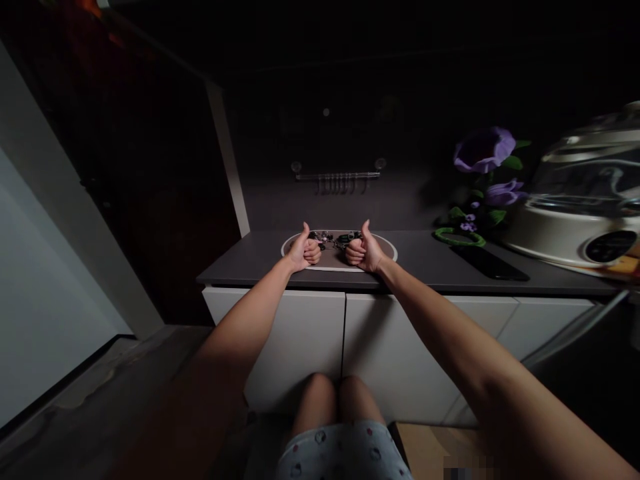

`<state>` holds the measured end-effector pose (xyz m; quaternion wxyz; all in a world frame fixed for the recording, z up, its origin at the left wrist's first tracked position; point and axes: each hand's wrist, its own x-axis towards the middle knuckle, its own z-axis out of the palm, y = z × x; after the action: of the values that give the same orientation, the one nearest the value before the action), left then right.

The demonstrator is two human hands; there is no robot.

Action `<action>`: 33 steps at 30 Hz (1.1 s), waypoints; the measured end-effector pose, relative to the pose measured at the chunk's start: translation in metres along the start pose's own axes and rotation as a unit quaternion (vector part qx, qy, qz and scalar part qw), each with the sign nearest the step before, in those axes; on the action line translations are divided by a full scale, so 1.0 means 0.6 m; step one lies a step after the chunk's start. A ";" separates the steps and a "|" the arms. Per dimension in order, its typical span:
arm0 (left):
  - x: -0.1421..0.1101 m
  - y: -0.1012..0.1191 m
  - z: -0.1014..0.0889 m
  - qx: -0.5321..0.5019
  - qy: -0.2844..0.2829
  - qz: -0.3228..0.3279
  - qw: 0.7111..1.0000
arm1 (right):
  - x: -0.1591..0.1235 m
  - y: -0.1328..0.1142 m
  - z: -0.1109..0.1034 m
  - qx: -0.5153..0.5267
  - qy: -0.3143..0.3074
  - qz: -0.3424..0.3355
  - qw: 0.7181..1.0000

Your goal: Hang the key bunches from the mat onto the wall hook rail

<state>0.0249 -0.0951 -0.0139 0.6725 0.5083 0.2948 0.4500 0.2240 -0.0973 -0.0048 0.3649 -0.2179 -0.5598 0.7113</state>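
Two fists, the left hand [305,249] and right hand [361,250], sit closed, thumbs up, just apart on a round tray [334,269]. Between them lie metal bits [333,239], partly hidden and too dim to identify. Whether either fist holds anything cannot be told.

The small metal pieces [330,239] on the round mat [340,265] are too small to identify, and the left hand [305,248] and right hand [362,249] hide part of them. The right edge cuts off the cooker [580,200]; a blurred patch [467,469] sits at the bottom edge.
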 end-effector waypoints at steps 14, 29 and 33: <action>0.049 0.078 -0.026 0.216 0.116 0.211 0.946 | 0.077 -0.029 0.017 -0.174 0.202 -0.129 0.955; 0.143 0.036 -0.112 0.495 0.202 0.301 0.790 | 0.199 0.012 -0.053 -0.501 0.220 -0.185 0.816; 0.138 0.030 -0.116 0.547 0.168 0.283 0.770 | 0.190 0.010 -0.056 -0.593 0.157 -0.200 0.764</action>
<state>-0.0051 0.0103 -0.0131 0.0626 0.7670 0.4418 0.4611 0.1737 0.0104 -0.0084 0.3795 -0.3831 -0.8357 0.1037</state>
